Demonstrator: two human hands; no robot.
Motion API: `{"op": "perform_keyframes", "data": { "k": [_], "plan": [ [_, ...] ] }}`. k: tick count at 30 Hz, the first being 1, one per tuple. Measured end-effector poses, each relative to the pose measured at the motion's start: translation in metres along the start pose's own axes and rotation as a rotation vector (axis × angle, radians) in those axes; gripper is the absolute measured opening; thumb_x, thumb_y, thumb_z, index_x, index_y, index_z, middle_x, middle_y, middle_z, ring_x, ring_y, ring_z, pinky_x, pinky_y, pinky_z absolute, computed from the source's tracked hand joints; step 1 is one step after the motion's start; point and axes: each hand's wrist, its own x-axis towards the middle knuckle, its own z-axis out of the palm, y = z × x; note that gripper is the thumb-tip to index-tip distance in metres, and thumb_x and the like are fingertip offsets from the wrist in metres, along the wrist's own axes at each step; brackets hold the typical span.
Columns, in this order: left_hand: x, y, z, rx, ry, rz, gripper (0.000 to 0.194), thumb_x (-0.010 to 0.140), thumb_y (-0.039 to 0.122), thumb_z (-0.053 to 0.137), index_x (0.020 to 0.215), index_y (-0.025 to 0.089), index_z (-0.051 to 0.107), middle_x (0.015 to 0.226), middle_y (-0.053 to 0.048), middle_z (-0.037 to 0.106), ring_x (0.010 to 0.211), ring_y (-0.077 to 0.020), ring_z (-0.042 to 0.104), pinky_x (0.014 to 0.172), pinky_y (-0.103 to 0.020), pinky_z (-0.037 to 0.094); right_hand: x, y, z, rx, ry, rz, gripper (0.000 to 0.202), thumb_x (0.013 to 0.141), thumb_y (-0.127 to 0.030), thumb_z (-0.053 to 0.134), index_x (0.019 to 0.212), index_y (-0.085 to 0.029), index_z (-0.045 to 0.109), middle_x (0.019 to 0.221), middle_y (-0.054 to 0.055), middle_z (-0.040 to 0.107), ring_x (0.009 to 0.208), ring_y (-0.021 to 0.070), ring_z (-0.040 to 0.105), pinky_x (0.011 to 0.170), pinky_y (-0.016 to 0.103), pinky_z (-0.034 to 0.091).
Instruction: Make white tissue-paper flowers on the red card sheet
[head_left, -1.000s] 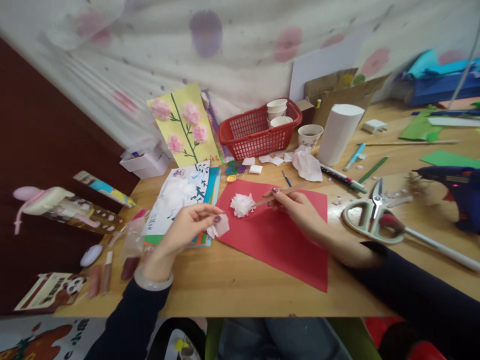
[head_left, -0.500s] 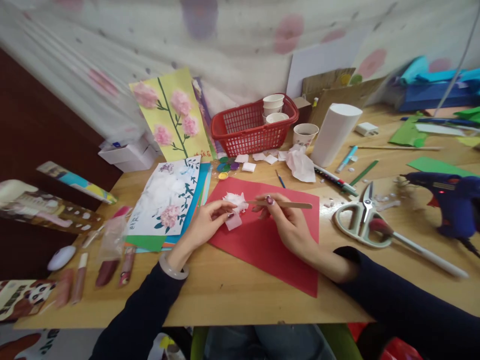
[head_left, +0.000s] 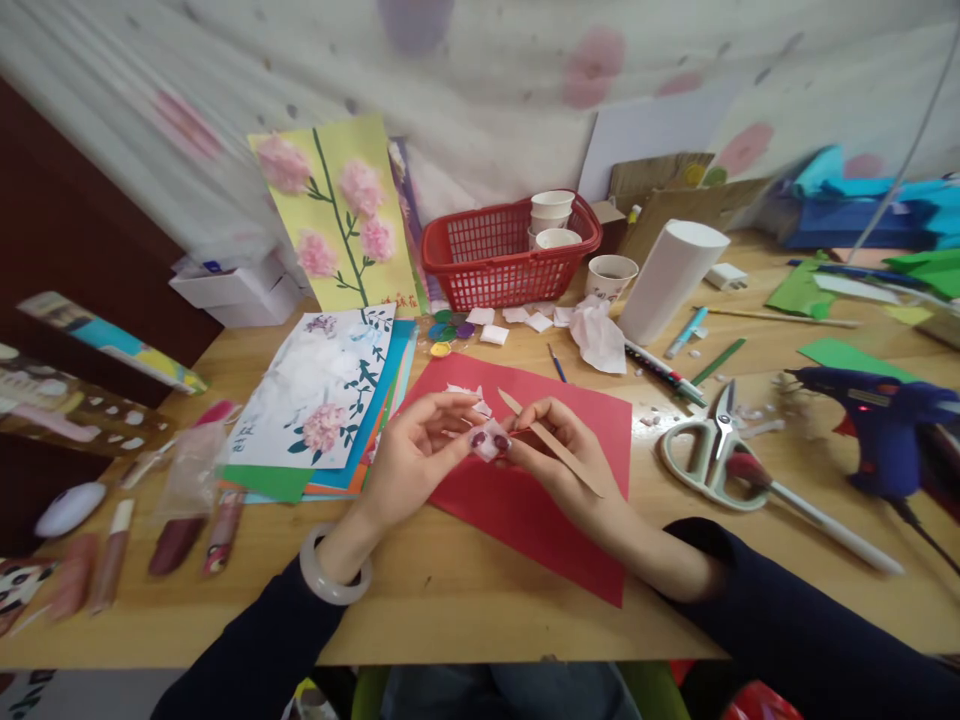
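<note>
Both hands meet over a sheet of red paper. Pinched between their thumbs and fingers is a small, pale piece of tissue paper. My left hand has its fingers curled on the left side of this piece. My right hand grips the other side and also keeps a flat wooden craft stick tucked across its fingers, pointing up and left. Just behind the left fingertips, a crumpled white tissue-paper flower shows on the red paper, partly hidden.
At the right lie scissors, a white-handled tool and a blue glue gun. A red basket with paper cups and a white paper roll stand behind. Flower pictures and coloured papers are at the left.
My right hand has come in beside the left, and both now pinch the tissue piece. The craft stick has swung from level to slanting across the right hand. The view has shifted slightly.
</note>
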Motion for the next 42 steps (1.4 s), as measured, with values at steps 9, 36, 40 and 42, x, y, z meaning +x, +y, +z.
{"op": "perform_keyframes", "data": {
  "k": [9, 36, 40, 42],
  "plan": [
    [-0.002, -0.002, -0.005, -0.117, 0.006, -0.119, 0.039, 0.072, 0.015, 0.071, 0.110, 0.019, 0.064, 0.076, -0.001, 0.075, 0.075, -0.0170, 0.071, 0.076, -0.030, 0.058, -0.007, -0.008, 0.000, -0.035, -0.047, -0.111, 0.019, 0.084, -0.032, 0.071, 0.086, -0.024, 0.054, 0.089, 0.003, 0.069, 0.078, 0.0166, 0.067, 0.072, 0.032, 0.054],
    [-0.008, 0.000, 0.004, 0.126, -0.065, -0.063, 0.012, 0.080, 0.022, 0.066, 0.089, 0.019, 0.073, 0.088, -0.004, 0.077, 0.081, -0.0172, 0.072, 0.073, -0.026, 0.059, -0.005, -0.009, -0.004, -0.171, -0.108, 0.028, 0.015, 0.083, -0.025, 0.068, 0.082, -0.021, 0.054, 0.079, -0.001, 0.063, 0.072, 0.0128, 0.058, 0.065, 0.025, 0.044],
    [-0.010, 0.000, 0.004, 0.192, -0.057, -0.018, 0.013, 0.083, 0.020, 0.062, 0.089, 0.018, 0.074, 0.089, -0.004, 0.077, 0.083, -0.0169, 0.072, 0.074, -0.026, 0.059, -0.005, -0.007, -0.003, -0.150, -0.099, 0.022, 0.016, 0.081, -0.023, 0.070, 0.081, -0.020, 0.054, 0.077, -0.002, 0.061, 0.069, 0.0113, 0.055, 0.060, 0.023, 0.040],
    [-0.011, 0.000, 0.004, 0.252, -0.035, 0.040, 0.013, 0.083, 0.017, 0.062, 0.089, 0.017, 0.074, 0.089, -0.005, 0.077, 0.082, -0.0164, 0.071, 0.073, -0.025, 0.058, -0.004, -0.007, -0.003, -0.149, -0.091, 0.031, 0.016, 0.080, -0.021, 0.070, 0.080, -0.020, 0.053, 0.073, -0.003, 0.058, 0.065, 0.0104, 0.052, 0.058, 0.023, 0.038]
  ]
}}
